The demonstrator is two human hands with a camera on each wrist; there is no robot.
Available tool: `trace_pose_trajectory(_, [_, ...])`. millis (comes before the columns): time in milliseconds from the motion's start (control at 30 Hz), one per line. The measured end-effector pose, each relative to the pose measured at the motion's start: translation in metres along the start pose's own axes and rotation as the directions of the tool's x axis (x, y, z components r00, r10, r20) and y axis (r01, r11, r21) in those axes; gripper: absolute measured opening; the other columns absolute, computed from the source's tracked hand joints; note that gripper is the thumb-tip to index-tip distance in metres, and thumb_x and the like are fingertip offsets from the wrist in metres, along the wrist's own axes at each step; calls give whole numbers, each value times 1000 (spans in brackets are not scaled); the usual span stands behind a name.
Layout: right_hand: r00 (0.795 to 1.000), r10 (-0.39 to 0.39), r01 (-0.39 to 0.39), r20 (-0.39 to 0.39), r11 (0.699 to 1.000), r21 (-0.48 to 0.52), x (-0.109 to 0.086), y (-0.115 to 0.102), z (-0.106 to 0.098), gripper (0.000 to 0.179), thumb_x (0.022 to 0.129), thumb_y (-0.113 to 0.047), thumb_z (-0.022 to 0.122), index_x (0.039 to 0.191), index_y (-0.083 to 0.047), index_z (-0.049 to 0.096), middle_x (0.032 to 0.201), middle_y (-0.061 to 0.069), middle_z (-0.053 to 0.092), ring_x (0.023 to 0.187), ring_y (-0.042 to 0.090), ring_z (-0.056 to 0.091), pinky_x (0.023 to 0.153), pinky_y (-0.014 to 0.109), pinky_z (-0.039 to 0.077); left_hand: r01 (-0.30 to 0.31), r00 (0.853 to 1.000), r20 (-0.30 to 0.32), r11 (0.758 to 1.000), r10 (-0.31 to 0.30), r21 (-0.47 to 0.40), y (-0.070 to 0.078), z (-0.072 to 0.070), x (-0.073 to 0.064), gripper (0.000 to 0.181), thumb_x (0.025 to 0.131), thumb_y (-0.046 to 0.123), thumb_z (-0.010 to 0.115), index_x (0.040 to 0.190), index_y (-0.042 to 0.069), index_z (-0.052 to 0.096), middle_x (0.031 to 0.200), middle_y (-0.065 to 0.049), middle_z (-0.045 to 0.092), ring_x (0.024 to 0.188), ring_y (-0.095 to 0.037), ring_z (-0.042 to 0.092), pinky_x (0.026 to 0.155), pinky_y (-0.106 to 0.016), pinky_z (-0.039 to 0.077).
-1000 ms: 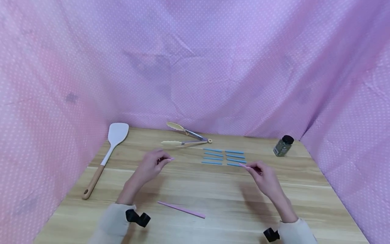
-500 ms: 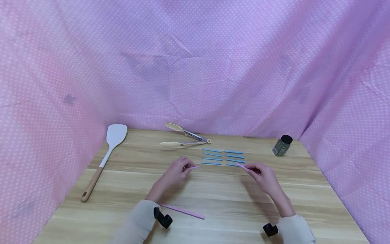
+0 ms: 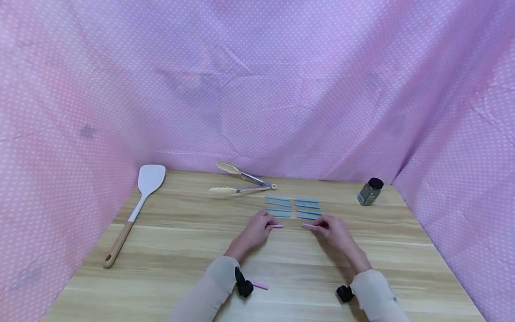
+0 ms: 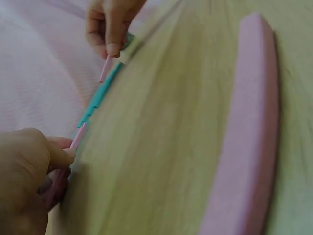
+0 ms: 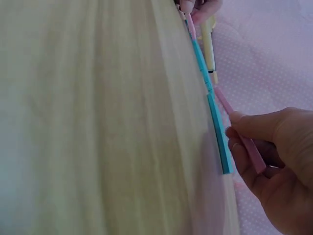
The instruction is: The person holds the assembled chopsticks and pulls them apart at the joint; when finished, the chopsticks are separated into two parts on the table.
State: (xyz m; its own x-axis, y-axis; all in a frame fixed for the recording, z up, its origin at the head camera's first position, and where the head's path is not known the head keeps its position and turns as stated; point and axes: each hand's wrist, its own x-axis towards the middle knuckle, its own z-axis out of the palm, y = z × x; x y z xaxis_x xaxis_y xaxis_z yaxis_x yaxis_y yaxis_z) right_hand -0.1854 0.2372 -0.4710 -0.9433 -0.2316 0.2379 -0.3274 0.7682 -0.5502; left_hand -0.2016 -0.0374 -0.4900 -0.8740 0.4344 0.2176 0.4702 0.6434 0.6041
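Note:
My left hand [image 3: 257, 228] pinches a short pink stick [image 4: 79, 135] between thumb and fingers, just in front of the left column of blue sticks [image 3: 278, 210]. Opposite it, my right hand [image 3: 334, 230] pinches a second pink stick [image 5: 250, 147] in front of the right column of blue sticks [image 3: 308, 206]. The inner ends of the two pink sticks point toward each other with a gap between them. A longer pink stick [image 4: 244, 132] lies on the table nearer the body, partly hidden by the left sleeve in the head view.
Tongs [image 3: 245, 184] with cream tips lie spread behind the blue sticks. A white spatula [image 3: 150, 179] with a wooden handle lies at the left. A dark-capped jar [image 3: 369, 192] stands at the back right. Pink dotted cloth [image 3: 257, 89] walls the table's back and sides.
My left hand has carried its pink stick rightward to the front of the left blue column. My right hand has shifted slightly left and nearer the body with its stick.

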Motion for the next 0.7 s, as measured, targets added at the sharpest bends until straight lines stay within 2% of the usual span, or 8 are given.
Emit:
trace_pose_trajectory(133, [998,46,-46,49,999,4,5,0,4,8,84,-16,73,88,-9,72,83,-2,68,75,9,56,67,26,47,-34,999,-21,999,35,26,-1,6,4,11,92,8,62,94,13,71,94,3,59,92,-13,55,83,-28,48])
trace_pose_trajectory(333, [997,58,-58,40,998,-19,9,-1,8,4,84,-13,73,87,-10,72,85,-1,69,78,12,59,71,30,49,-20,999,-43,1000,20,-7,-1,9,8,10,92,10,62,92,16,70,99,4,61,97,-14,55,85,-30,47])
trace_pose_trajectory(467, [997,66,-66,30,998,-24,10,-2,10,8,85,-17,72,88,-9,72,88,0,70,84,15,62,77,36,50,-17,999,-51,1000,16,-17,-1,10,10,10,92,9,61,92,14,69,99,3,61,98,-16,56,86,-31,47])
trace_pose_trajectory(700, [998,53,-53,25,998,-27,13,-2,12,5,85,-15,72,89,-11,73,90,1,68,87,18,62,79,39,50,17,1000,-25,999,-17,-29,-1,13,14,12,94,9,58,95,15,68,102,4,59,103,-16,53,91,-32,46])
